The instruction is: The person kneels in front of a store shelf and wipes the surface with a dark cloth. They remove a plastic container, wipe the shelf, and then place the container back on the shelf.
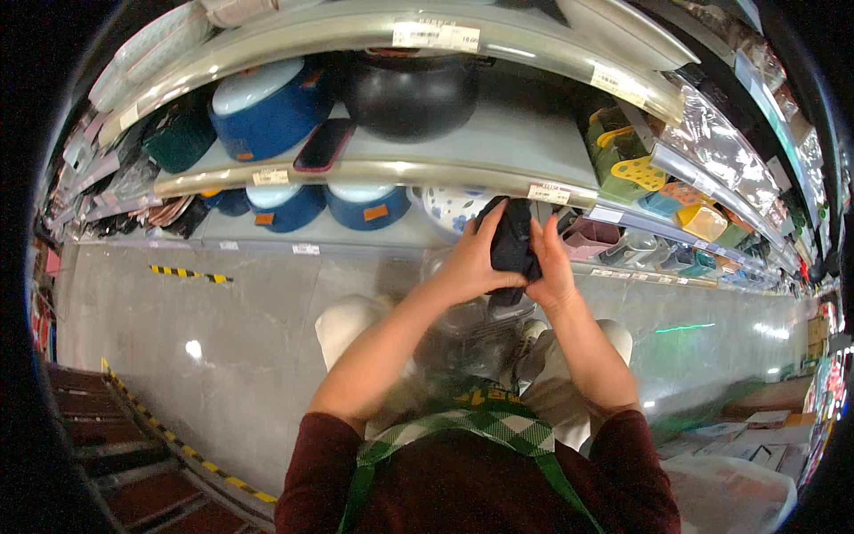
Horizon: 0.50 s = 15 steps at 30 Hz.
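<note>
My left hand [477, 263] and my right hand [552, 267] are raised before the shelf's edge, with a bunched black cloth [510, 247] between them. The left thumb and fingers grip the cloth from its left side. Against its right side lies my right hand, its fingers pointing up. Just behind the cloth, partly hidden, a white bowl with blue flowers [447, 205] sits on the lowest shelf. Clear plastic items, blurred, lie below my hands near my knees. On the middle shelf a phone [324, 145] rests by the front edge.
Blue pots with pale lids [273, 127] and a large black pan [410, 93] stand on the shelves. Green and yellow containers [624, 160] are at the right. A slatted dark platform [133, 460] edged with striped tape lies lower left. Boxes and a plastic bag [727, 490] are lower right.
</note>
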Available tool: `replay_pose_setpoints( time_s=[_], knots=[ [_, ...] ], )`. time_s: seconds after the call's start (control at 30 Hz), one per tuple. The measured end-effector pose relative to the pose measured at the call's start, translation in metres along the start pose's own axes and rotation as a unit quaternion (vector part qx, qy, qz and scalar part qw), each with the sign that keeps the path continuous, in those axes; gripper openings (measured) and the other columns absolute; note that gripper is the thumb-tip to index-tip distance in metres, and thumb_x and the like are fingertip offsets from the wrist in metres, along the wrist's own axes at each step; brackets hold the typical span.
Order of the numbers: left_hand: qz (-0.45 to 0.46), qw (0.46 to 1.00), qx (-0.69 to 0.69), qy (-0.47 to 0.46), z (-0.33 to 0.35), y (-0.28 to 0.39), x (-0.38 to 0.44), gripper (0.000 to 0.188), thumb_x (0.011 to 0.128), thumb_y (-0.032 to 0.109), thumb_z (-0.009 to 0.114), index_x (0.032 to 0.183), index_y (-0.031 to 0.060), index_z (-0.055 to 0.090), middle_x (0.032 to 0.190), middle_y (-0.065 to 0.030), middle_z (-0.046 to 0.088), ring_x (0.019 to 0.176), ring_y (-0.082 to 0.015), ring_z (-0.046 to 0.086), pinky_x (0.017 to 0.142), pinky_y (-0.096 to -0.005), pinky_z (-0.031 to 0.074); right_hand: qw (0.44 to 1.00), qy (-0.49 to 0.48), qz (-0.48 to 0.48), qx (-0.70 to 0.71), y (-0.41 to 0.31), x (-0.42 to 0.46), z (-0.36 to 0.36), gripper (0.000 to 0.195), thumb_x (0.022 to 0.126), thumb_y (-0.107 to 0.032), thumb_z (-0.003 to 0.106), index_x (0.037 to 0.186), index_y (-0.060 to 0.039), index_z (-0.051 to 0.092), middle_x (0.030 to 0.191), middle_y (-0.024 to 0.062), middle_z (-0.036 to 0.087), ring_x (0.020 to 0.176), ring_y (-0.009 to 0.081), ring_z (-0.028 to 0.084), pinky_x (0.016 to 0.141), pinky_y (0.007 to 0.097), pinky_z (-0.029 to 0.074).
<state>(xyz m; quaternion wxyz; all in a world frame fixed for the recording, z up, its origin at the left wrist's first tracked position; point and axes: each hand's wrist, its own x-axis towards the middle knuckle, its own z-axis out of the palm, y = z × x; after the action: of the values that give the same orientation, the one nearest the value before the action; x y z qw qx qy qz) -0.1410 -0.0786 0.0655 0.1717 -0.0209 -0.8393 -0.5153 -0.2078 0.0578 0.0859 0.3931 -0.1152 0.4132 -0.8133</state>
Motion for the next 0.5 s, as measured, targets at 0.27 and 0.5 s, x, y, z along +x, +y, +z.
replay_pose_setpoints(
  time_s=[0.27, 0.5],
  knots=[
    [-0.013, 0.983, -0.061, 0.170, -0.019, 0.006, 0.022, 0.047, 0.069, 0.008, 0.066, 0.112, -0.0003, 0.049, 0.099, -0.0138, 0.061, 0.094, -0.0218, 0.059, 0.083, -0.0308, 0.046, 0.976, 0.060, -0.103, -0.183, -0.012, 0.004, -0.018, 0.064, 0.092, -0.054, 0.035, 0.133, -0.0052, 0.037, 0.132, 0.0098, 0.044, 0.123, 0.0220, 0.039, 0.099, 0.0396, 0.034],
    [-0.044, 0.694, -0.667, 0.268, -0.085, -0.011, 0.058, 0.032, 0.079, 0.010, 0.051, 0.109, 0.0006, 0.052, 0.095, -0.0091, 0.059, 0.085, -0.0228, 0.057, 0.077, -0.0337, 0.047, 0.844, 0.328, 0.036, -0.423, 0.038, 0.015, -0.162, 0.066, 0.079, -0.048, 0.062, 0.122, -0.0003, 0.047, 0.111, 0.0103, 0.058, 0.102, 0.0218, 0.052, 0.081, 0.0448, 0.041]
  ],
)
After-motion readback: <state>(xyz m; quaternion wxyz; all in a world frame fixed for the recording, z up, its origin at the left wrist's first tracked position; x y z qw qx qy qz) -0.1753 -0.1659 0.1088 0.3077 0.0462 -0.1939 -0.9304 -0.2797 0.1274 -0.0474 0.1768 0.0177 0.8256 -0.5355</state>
